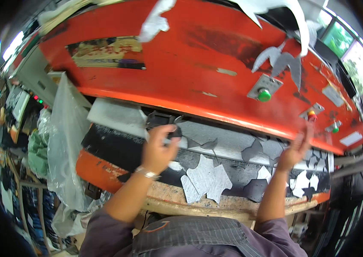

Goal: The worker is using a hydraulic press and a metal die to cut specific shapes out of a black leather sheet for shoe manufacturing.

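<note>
My left hand (160, 150) is raised over the left part of the bed, beside a black die-like block (159, 119). Its thumb and fingers are curved but apart; blur hides whether they touch the block. My right hand (294, 150) reaches up at the right with fingers stretched out, holding nothing. Its fingertips are close below a red button (312, 116) on the orange-red machine front (181, 73). Cut grey-white sheet pieces (207, 180) lie between my forearms. A dark grey piece (256, 189) rests beside my right forearm.
A pale sheet (115, 116) with cut-out gaps runs under the machine beam. Green buttons (264, 95) sit on the beam, and scraps (282, 62) hang over it. A clear plastic bag (66, 141) hangs at the left. Small white pieces (302, 182) lie at the right.
</note>
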{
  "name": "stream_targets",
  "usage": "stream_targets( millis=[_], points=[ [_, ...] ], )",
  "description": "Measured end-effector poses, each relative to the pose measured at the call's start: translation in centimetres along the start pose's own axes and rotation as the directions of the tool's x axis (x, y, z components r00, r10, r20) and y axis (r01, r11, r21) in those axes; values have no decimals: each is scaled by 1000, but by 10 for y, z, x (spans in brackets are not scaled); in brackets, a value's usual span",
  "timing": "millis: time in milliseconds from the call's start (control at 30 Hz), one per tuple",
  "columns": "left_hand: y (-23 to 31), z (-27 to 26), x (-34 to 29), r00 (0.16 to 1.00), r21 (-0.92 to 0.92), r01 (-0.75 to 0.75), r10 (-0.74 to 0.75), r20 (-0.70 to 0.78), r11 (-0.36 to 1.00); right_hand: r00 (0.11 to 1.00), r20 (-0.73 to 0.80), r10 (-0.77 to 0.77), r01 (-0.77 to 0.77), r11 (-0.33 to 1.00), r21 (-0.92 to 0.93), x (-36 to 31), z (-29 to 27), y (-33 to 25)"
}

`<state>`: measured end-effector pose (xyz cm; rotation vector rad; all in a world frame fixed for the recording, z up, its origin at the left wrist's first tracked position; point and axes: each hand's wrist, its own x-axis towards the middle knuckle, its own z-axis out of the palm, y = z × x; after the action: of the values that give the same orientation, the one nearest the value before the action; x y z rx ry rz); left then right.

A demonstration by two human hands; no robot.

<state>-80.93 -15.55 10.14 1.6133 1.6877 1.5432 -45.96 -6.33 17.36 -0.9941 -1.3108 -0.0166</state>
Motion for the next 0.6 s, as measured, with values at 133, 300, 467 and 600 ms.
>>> stream_targets(
  millis=[133, 300, 467, 600],
  points=[
    [98, 67, 19, 894, -266, -248, 325, 308, 932, 900, -404, 165, -224, 969, -103, 103, -100, 58],
    [201, 115, 58, 741, -341, -552, 635, 217, 761, 827, -547, 128, -365, 863, -350, 187, -170, 126],
    [175, 139, 84, 792, 98, -561, 498, 355, 822, 849, -407, 337, -419, 898, -131, 173, -146, 101],
    [147, 97, 25, 859, -96, -394, 404, 316, 914, 909, -199, 367, -375, 927, -3, 146, -185, 73]
  ],
)
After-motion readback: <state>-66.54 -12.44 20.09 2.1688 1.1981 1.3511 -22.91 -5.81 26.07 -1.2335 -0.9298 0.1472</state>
